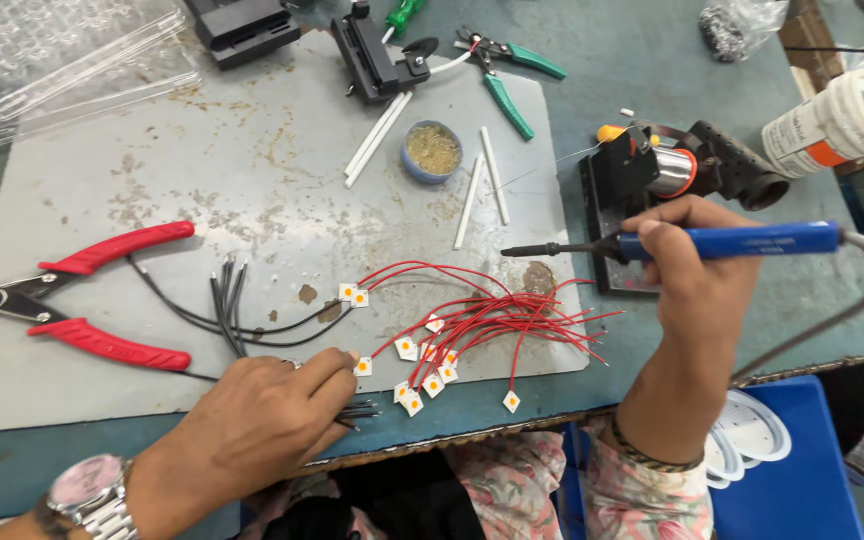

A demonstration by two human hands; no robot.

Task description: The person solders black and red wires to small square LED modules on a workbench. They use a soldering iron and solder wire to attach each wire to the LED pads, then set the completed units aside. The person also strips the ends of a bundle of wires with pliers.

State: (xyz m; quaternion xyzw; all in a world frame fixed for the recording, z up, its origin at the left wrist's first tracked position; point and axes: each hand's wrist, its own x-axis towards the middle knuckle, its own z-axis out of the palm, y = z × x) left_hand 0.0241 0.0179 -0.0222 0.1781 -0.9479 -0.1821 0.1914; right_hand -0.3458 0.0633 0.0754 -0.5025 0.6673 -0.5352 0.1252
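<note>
My right hand point(690, 262) grips a blue-handled soldering iron point(722, 242), its dark tip pointing left above the mat. My left hand point(257, 425), with a watch on the wrist, pinches a small white square chip with an orange centre point(363, 366) and lies over a bunch of black wires point(227, 300). Between the hands lies a bundle of red wires point(497, 318), each ending in a similar small chip point(428, 383).
Red-handled cutters point(82, 300) lie at the left of the grey mat point(202, 170). White tubes point(482, 185), a small tin of flux point(432, 150), green pliers point(507, 85), a solder spool stand point(667, 170) and clear plastic trays point(52, 60) sit farther back. Blue bin point(802, 470) below right.
</note>
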